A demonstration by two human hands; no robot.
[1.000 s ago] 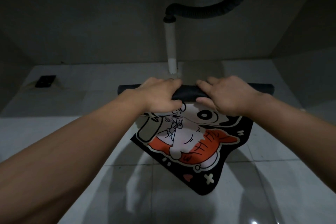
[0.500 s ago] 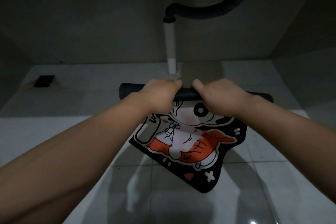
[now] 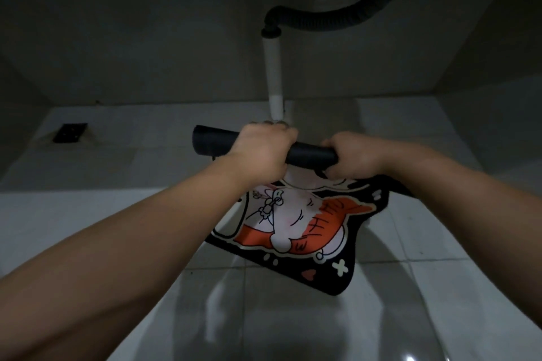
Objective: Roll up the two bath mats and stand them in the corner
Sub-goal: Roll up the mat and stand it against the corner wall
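A black bath mat [image 3: 296,223] with an orange and white cartoon print is partly rolled. Its rolled part forms a dark tube [image 3: 311,154] lying crosswise at the centre of the head view, and the unrolled part hangs or lies toward me on the tiled floor. My left hand [image 3: 261,152] is closed over the tube's left half. My right hand [image 3: 352,155] is closed over its right half and hides the tube's right end. Only one mat is in view.
A white drain pipe [image 3: 274,79] rises from the floor just behind the roll and joins a black corrugated hose [image 3: 337,19]. A dark floor drain [image 3: 70,132] sits at the back left. Grey walls close the back and both sides; pale floor tiles [image 3: 410,316] lie nearer me.
Both hands have turned the tube toward me and closed into fists on it. The roll has grown thicker, less of the printed face shows, and the free end has lifted nearer.
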